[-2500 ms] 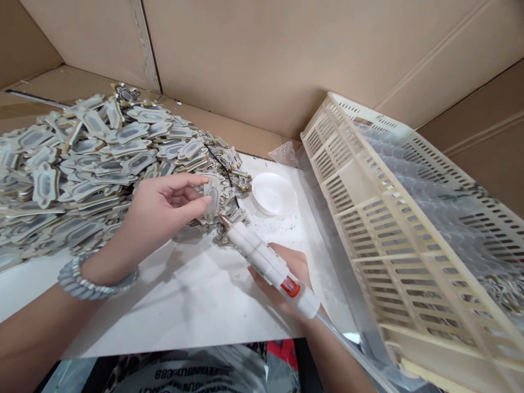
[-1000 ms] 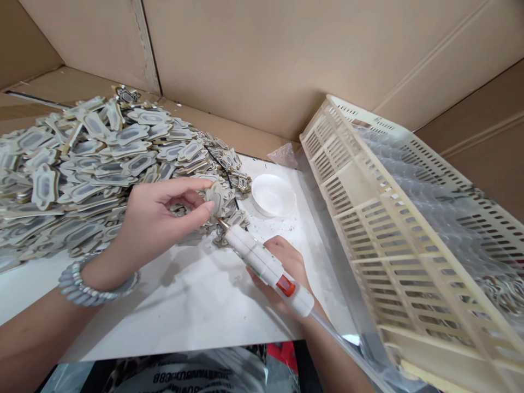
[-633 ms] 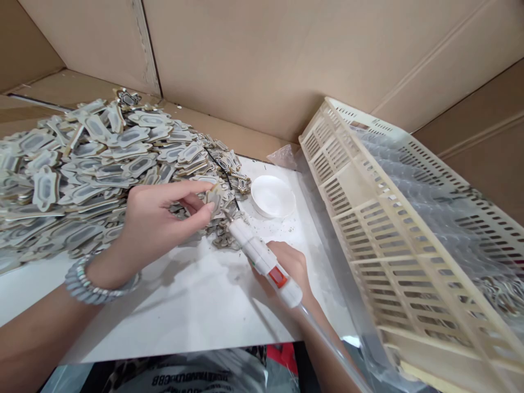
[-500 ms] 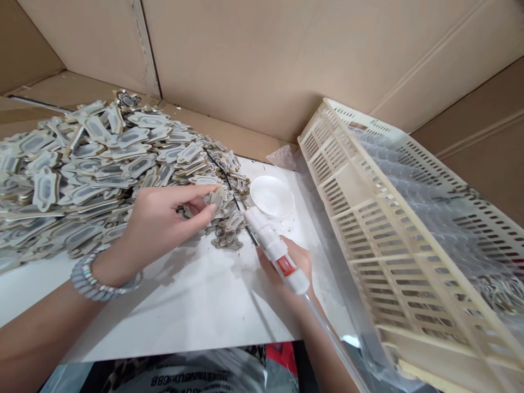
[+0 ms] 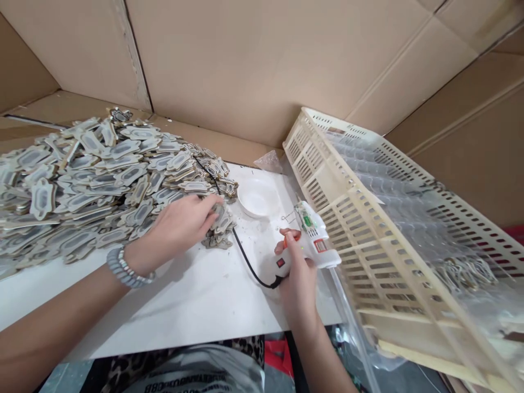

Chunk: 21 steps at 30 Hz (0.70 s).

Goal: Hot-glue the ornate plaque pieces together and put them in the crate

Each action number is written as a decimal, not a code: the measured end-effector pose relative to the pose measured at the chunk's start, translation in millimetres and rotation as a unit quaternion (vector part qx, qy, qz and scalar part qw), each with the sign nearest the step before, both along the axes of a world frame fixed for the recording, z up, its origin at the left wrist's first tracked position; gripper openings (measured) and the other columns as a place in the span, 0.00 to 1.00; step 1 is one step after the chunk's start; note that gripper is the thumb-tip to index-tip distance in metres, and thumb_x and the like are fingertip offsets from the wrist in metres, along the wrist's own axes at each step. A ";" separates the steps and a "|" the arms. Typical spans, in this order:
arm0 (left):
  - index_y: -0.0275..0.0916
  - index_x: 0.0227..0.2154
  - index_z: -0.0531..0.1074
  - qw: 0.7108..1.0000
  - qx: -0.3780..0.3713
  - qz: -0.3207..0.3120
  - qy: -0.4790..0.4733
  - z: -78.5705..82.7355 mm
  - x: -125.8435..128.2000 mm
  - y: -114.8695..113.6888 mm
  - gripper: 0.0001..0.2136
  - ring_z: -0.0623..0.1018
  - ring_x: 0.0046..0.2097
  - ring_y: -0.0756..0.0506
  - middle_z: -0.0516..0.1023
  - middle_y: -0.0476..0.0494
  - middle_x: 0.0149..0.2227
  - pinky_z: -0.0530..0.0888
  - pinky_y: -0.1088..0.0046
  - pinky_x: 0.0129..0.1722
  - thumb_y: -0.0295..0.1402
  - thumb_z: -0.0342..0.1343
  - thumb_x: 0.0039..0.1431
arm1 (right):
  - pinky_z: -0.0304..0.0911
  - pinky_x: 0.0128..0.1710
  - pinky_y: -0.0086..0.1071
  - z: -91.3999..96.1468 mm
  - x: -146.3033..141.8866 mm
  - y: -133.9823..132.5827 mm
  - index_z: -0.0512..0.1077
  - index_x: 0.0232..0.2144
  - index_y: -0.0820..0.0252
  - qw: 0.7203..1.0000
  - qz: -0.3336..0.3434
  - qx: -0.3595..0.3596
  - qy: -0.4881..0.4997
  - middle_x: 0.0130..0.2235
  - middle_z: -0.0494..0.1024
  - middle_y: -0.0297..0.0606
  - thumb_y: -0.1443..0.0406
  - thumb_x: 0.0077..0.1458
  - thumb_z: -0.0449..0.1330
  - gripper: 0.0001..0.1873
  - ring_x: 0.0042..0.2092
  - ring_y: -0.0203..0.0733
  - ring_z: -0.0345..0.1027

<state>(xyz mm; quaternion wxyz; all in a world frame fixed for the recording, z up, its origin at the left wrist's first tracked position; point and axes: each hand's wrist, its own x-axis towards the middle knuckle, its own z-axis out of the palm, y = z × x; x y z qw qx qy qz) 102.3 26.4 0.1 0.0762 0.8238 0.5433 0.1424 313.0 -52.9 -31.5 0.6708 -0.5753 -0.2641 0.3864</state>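
Observation:
My left hand (image 5: 186, 224) reaches to the right edge of the pile, its thumb and fingertips closed on a small grey frame-shaped piece (image 5: 221, 218) on a little stack. My right hand (image 5: 298, 267) is wrapped round the handle of a white hot glue gun (image 5: 317, 240), a finger by its orange trigger. The gun lies turned on its side, with a red switch on the handle and a wire stand sticking out. A black cord (image 5: 245, 256) runs from the handle towards the pile. A clear glue stick (image 5: 347, 316) trails from the gun's back end.
The big pile of frame-shaped pieces (image 5: 102, 185) covers the table's left side. A white dish (image 5: 257, 197) stands beyond the gun. At right, a cream plastic crate (image 5: 352, 218) holds clear plastic trays (image 5: 393, 185). Cardboard walls (image 5: 229, 71) enclose the white table (image 5: 196, 305).
My right hand has swung the glue gun rightwards, away from the stack and towards the crate, turning it. My left hand stays at the stack. The view has shifted slightly.

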 end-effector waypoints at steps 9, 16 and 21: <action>0.40 0.50 0.74 0.999 0.043 0.001 0.016 1.4 -5.7 2.2 0.21 0.77 0.26 0.40 0.79 0.43 0.24 0.63 0.70 0.24 0.36 0.39 0.65 | 0.68 0.29 0.23 -13.0 5.4 -17.0 0.75 0.35 0.55 0.968 -0.058 -0.030 0.242 0.35 0.76 0.27 0.64 0.37 0.76 0.21 0.30 0.29 0.69; 0.42 0.45 0.77 0.996 0.074 -0.026 -0.052 6.4 -33.4 -0.9 0.20 0.71 0.17 0.47 0.68 0.55 0.14 0.62 0.75 0.21 0.42 0.43 0.64 | 0.74 0.38 0.28 -13.9 10.3 -27.0 0.78 0.36 0.58 0.951 -0.055 -0.062 0.298 0.42 0.82 0.35 0.65 0.32 0.78 0.24 0.42 0.39 0.78; 0.49 0.37 0.79 0.987 0.106 -0.041 -0.115 -0.8 -53.3 -7.0 0.14 0.69 0.17 0.50 0.69 0.57 0.14 0.62 0.77 0.21 0.42 0.48 0.61 | 0.75 0.47 0.34 -22.8 9.4 -41.0 0.79 0.37 0.57 0.945 -0.019 -0.052 0.321 0.44 0.83 0.38 0.63 0.39 0.77 0.20 0.50 0.45 0.78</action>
